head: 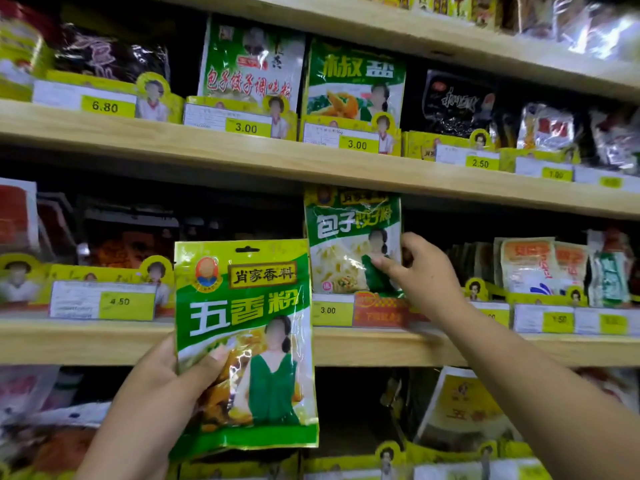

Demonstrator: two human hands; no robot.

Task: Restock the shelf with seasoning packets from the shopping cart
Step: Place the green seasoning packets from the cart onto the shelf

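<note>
**Inspector A:** What is held in the left hand (162,382)?

**Inspector B:** A green five-spice powder packet (244,341) is gripped at its lower left edge, the thumb pressed across the front and the fingers curled behind. It is held upright in front of the middle shelf board (86,341), not resting on it.

**Inspector A:** And the right hand (424,273)?

**Inspector B:** A green bun-and-dumpling seasoning packet (351,237) is pinched at its right edge, thumb on the front face, fingers folded round the back. That packet is seen standing upright on the middle shelf, above a 3.00 price label (330,310) and just beside an orange promotional tag (379,308).

**Inspector A:** Surrounding stock?

**Inspector B:** On the upper shelf board (207,147) a pepper-salt packet (356,81) and a green-and-white dumpling seasoning packet (251,64) are noted, each behind a yellow label. White and orange packets (540,265) are ranged to the right of the right hand. A yellow packet (464,407) is visible on the lowest level. The shopping cart cannot be seen.
</note>
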